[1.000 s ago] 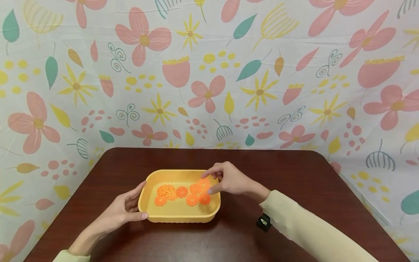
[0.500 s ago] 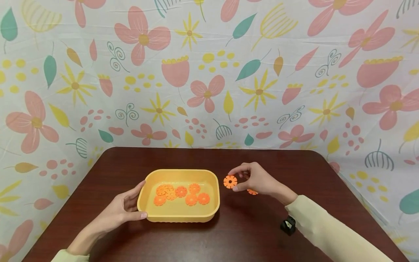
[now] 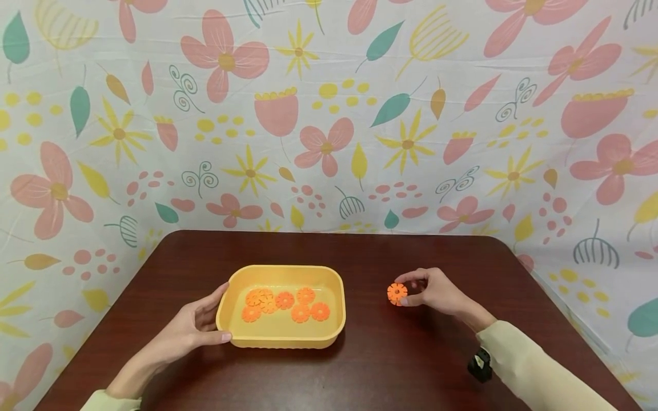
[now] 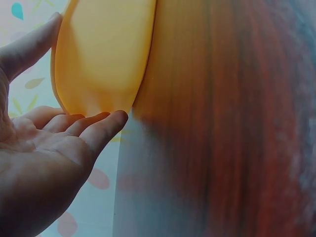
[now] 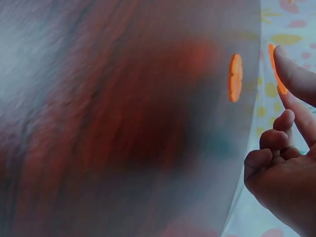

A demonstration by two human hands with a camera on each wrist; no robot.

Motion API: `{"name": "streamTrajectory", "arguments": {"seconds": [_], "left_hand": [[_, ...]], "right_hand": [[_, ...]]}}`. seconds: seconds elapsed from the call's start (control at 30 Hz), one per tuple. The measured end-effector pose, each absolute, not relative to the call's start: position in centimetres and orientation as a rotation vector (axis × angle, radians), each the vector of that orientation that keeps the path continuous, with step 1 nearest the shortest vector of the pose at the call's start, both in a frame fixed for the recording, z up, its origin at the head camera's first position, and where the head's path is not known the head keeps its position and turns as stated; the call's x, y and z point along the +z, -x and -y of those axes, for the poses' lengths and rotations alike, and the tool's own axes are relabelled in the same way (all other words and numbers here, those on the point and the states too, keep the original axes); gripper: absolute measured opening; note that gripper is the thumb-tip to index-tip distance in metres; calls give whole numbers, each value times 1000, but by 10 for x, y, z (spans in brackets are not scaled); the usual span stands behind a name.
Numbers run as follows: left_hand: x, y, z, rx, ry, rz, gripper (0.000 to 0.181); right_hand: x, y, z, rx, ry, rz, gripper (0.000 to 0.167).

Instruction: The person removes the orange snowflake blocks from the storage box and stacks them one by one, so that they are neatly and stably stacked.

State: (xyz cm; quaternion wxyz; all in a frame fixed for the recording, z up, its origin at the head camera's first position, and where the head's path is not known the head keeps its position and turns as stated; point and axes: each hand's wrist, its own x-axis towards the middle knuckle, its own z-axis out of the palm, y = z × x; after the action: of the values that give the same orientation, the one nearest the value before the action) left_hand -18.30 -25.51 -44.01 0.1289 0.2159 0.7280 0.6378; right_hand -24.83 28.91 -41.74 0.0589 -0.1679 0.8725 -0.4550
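Left hand (image 3: 192,328): thumb and fingers gripping the tray (image 3: 283,343) at nine o'clock.
Right hand (image 3: 439,292): well off the tray's three o'clock, thumb and fingertip pinching an orange disc (image 3: 397,293).
Second disc (image 5: 236,78): on the bench (image 3: 385,365).
Other discs (image 3: 284,301): inside the tray.

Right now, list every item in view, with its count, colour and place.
Table: one, dark reddish brown, lower part of the head view
Backdrop: one, white with a pink, yellow and teal plant print, behind the table
Tray: one, yellow, on the table
Discs in the tray: about eight (some overlap), orange, on the tray floor
Loose disc: one, orange, on the table, right of the tray
Held disc: one, orange, pinched, right of the tray
Device: one, black, at the right wrist
Sleeves: two, pale yellow-green, one on each arm
Left grip: one, bare, holding the tray's left end
Right grip: one, bare, pinching the held disc
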Motion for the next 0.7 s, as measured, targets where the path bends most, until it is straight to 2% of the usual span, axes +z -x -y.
{"name": "streamTrajectory", "arguments": {"seconds": [0.3,0.7], "left_hand": [[-439,183,255,1847,-602,-2106,100],[-439,183,255,1835,-606,-2127,100]], "right_hand": [[-431,251,-302,-1376,414,-2652,41],[-440,255,-299,-1354,459,-2656,38]]}}
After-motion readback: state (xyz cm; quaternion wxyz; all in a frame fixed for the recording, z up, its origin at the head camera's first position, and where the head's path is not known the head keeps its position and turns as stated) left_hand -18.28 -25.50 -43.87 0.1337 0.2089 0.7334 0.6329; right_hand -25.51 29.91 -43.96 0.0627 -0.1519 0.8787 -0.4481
